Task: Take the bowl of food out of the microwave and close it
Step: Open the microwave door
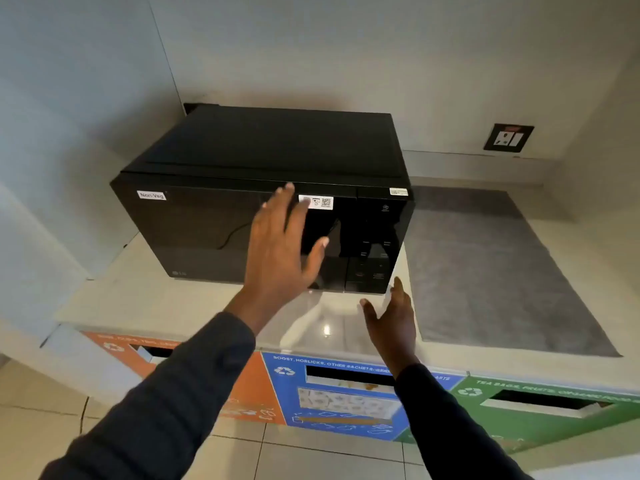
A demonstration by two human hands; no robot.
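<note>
My left hand [282,244], spread and empty, is up against the shut door of the LG microwave [263,199]. My right hand [391,317], also spread, hangs lower by the desk [173,299]. The bowl isn't visible.

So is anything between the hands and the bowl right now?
Yes: the microwave door is shut in front of the left hand and right hand. No bowl is visible through it.
</note>
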